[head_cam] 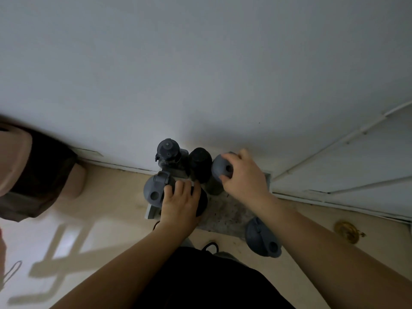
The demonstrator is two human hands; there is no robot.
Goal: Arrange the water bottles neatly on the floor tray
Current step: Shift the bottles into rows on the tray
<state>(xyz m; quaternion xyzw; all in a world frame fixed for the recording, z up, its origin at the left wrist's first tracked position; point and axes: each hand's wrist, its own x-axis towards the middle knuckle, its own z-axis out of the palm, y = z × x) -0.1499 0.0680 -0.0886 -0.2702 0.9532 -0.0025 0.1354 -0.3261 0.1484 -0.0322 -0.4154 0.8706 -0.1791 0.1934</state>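
Back of tray crowding, front right lying open

Dark capped water bottles are packing the speckled grey floor tray against the white wall; its front right is lying bare, with one grey-lidded bottle standing at the near corner.

A left hand covers most of a black bottle, hiding its cap. The right hand conceals part of a grey bottle's lid. The floor tray is largely obscured by bottles and hands. At the left edge, a brown bin is cut off.
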